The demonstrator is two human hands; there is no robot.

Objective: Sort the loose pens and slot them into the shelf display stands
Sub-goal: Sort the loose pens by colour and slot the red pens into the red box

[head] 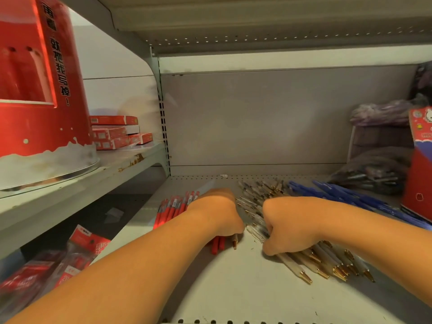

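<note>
Loose pens lie on the grey shelf (233, 288). A bunch of red pens (174, 208) lies at the left, partly under my left hand (218, 211). That hand is curled over red pens and one gold-tipped pen (234, 243) that sticks out below it. My right hand (284, 226) is curled round a bundle of clear gold-tipped pens (327, 260), whose tips fan out toward the front right. More clear pens (259, 190) lie behind both hands. Blue pens (346, 197) lie at the right.
A red round display stand (35, 90) stands on the higher shelf at left, with red boxes (114, 132) behind it. A red carton (420, 164) and bagged pens (374, 169) stand at the right. Packaged goods (70, 258) fill the lower left shelf.
</note>
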